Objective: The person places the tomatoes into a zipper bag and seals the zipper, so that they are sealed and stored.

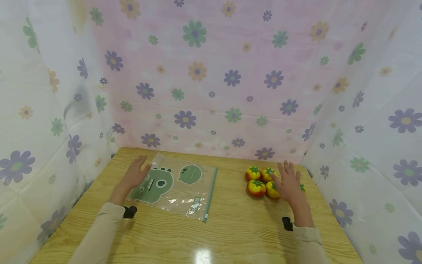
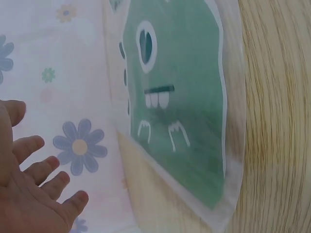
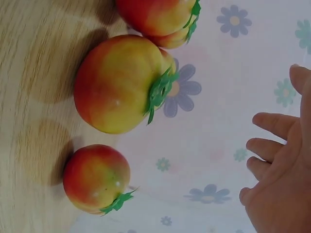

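A clear plastic zip bag (image 1: 184, 198) printed with a green cartoon monster lies flat on the table, its green zip strip along the right side. My left hand (image 1: 134, 175) hovers at the bag's left edge, fingers spread and holding nothing; the monster print (image 2: 194, 121) fills much of the left wrist view. Several red-and-yellow tomatoes (image 1: 256, 188) with green leafy tops stand in a cluster on the right. Over that cluster's right side is my right hand (image 1: 291, 185), fingers extended and empty, partly hiding some tomatoes. One tomato (image 3: 97, 178) sits apart from the others in the right wrist view.
The wooden table (image 1: 171, 242) is enclosed by flower-patterned cloth at the back (image 1: 211, 121) and on both sides. A black wrist mount (image 1: 130, 212) shows at the left cuff and another black mount (image 1: 287, 223) at the right cuff.
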Available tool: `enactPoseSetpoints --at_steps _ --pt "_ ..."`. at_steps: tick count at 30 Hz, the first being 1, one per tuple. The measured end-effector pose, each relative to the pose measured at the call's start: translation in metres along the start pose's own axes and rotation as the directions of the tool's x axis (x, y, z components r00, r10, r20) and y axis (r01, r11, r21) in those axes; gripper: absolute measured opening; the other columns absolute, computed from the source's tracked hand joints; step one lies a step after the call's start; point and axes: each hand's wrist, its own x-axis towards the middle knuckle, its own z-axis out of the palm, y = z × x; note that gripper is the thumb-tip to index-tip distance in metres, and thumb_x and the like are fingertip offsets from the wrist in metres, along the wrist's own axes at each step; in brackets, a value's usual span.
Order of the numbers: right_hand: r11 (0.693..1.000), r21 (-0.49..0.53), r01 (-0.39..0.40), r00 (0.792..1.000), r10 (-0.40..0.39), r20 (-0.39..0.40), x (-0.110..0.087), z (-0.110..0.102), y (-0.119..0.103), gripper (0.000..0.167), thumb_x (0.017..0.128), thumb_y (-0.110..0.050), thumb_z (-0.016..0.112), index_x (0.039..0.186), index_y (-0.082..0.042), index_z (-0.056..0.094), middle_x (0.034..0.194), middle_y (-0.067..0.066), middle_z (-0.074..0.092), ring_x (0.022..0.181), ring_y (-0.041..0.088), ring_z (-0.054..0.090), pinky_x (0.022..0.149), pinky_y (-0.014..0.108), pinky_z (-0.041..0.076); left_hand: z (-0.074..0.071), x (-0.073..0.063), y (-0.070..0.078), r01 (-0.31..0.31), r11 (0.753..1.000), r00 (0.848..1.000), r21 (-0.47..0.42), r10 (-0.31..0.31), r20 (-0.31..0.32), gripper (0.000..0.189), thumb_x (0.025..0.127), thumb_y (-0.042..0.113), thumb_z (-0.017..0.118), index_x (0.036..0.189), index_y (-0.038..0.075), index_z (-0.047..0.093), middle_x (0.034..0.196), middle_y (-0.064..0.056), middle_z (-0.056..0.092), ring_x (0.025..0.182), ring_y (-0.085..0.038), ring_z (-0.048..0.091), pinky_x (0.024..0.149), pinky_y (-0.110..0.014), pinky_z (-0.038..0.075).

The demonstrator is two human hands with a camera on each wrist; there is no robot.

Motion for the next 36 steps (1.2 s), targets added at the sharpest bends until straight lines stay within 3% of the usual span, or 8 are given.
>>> enactPoseSetpoints --at_steps 6,12,17,21,24,29,34,36 --pt "0.993 -0.023 0.118 0.987 -0.12 -0.104 0.001 0.007 -0.012 0.056 0.108 -0.028 0.05 0.149 0.009 0.04 0.16 0.035 0.023 0.148 0.054 0.016 0.118 0.071 0.012 0.012 0.004 0.011 0.022 0.99 0.999 -0.136 -0.027 -0.035 0.05 0.105 0.012 0.051 0.146 -0.014 0.04 0.152 -0.039 0.034 0.14 -0.057 0.034 0.115 -0.066 0.031" --pt "0.964 0.045 0.262 0.945 -0.247 -0.213 -0.001 0.021 -0.03 0.042 0.102 -0.012 0.061 0.139 0.005 0.054 0.148 0.028 0.045 0.137 0.049 0.04 0.107 0.067 0.04 0.029 0.002 0.028 0.027 0.941 1.0 -0.338 -0.026 0.008 0.046 0.106 0.011 0.05 0.146 -0.012 0.043 0.146 -0.037 0.045 0.126 -0.053 0.054 0.101 -0.058 0.05" --pt "0.923 0.194 0.334 0.934 -0.295 -0.204 -0.003 0.038 -0.05 0.038 0.101 -0.006 0.062 0.137 0.005 0.057 0.144 0.025 0.051 0.133 0.046 0.047 0.102 0.063 0.047 0.049 0.001 0.041 0.011 0.903 0.999 -0.429 0.008 0.042 0.044 0.107 0.011 0.049 0.143 -0.014 0.045 0.138 -0.038 0.052 0.119 -0.051 0.059 0.097 -0.053 0.054" --pt "0.861 0.365 0.355 0.932 -0.297 -0.207 -0.007 0.059 -0.063 0.034 0.102 -0.006 0.061 0.135 0.003 0.06 0.138 0.023 0.058 0.125 0.043 0.055 0.1 0.062 0.049 0.065 0.0 0.052 0.032 0.852 0.995 -0.522 0.023 0.099 0.045 0.108 0.012 0.048 0.143 -0.016 0.043 0.136 -0.038 0.053 0.116 -0.048 0.062 0.095 -0.05 0.056" --pt "0.805 0.51 0.303 0.953 -0.251 -0.171 -0.012 0.073 -0.072 0.033 0.102 -0.007 0.06 0.134 0.002 0.061 0.135 0.022 0.061 0.12 0.042 0.059 0.1 0.056 0.052 0.075 -0.003 0.061 0.056 0.829 0.991 -0.557 0.02 0.13 0.046 0.109 0.016 0.049 0.144 -0.014 0.043 0.136 -0.037 0.054 0.115 -0.047 0.063 0.096 -0.049 0.056" --pt "0.708 0.699 0.106 0.988 -0.151 0.003 -0.017 0.089 -0.09 0.036 0.107 -0.012 0.052 0.137 0.006 0.056 0.14 0.029 0.055 0.125 0.046 0.056 0.1 0.04 0.055 0.092 -0.008 0.074 0.091 0.807 0.986 -0.584 0.01 0.167 0.048 0.11 0.021 0.045 0.144 -0.014 0.043 0.133 -0.035 0.056 0.115 -0.047 0.063 0.097 -0.05 0.056" --pt "0.551 0.824 -0.131 0.969 -0.103 0.223 -0.018 0.101 -0.103 0.051 0.112 -0.026 0.042 0.146 0.013 0.042 0.15 0.035 0.041 0.136 0.051 0.045 0.107 0.052 0.048 0.104 -0.013 0.084 0.122 0.761 0.979 -0.637 0.015 0.204 0.052 0.112 0.024 0.039 0.143 -0.017 0.041 0.131 -0.037 0.055 0.117 -0.051 0.06 0.1 -0.054 0.053" --pt "0.508 0.838 -0.198 0.953 -0.1 0.285 -0.019 0.106 -0.106 0.058 0.112 -0.032 0.038 0.148 0.013 0.036 0.152 0.035 0.038 0.138 0.051 0.043 0.109 0.054 0.046 0.108 -0.014 0.088 0.131 0.74 0.975 -0.66 0.026 0.223 0.053 0.112 0.024 0.038 0.143 -0.018 0.04 0.132 -0.039 0.054 0.118 -0.052 0.059 0.102 -0.055 0.052"
